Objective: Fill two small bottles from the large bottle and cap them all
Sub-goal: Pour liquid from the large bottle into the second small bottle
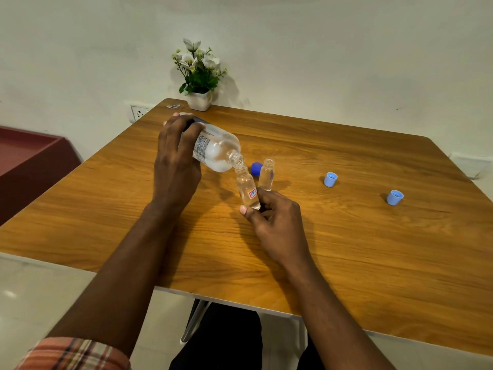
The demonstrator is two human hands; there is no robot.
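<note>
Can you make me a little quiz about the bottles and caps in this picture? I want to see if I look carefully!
1. How many light blue caps lie loose on the table?
2. True or false: the left hand tips the large bottle so that its mouth meets the small bottle that the right hand holds.
3. Where is the dark blue cap? A) on the large bottle; B) on the table, beside the other small bottle; C) in the right hand.
Key: 1. two; 2. true; 3. B.
</note>
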